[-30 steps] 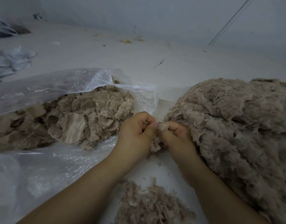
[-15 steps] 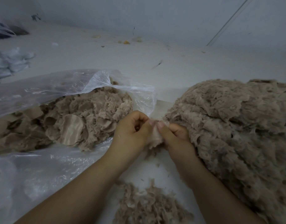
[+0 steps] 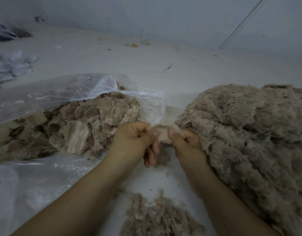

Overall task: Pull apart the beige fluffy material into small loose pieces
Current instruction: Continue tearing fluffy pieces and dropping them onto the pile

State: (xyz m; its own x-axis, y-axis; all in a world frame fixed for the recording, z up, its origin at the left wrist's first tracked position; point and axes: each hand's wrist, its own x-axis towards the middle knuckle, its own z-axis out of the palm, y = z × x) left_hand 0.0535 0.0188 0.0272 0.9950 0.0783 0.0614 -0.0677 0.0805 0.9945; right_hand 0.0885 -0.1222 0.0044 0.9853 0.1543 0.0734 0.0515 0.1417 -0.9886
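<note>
Hands meet over the pale floor (image 3: 164,79): the left hand (image 3: 135,142) and right hand (image 3: 186,143) each pinch one end of a beige fluffy tuft (image 3: 162,135), stretched between them, beside the big fluffy heap (image 3: 249,133) and opposite the plastic bag (image 3: 61,92).

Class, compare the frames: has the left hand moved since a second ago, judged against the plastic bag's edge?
Yes. The left hand has drawn leftward, away from the right hand, stretching the beige piece below the plastic bag.
</note>
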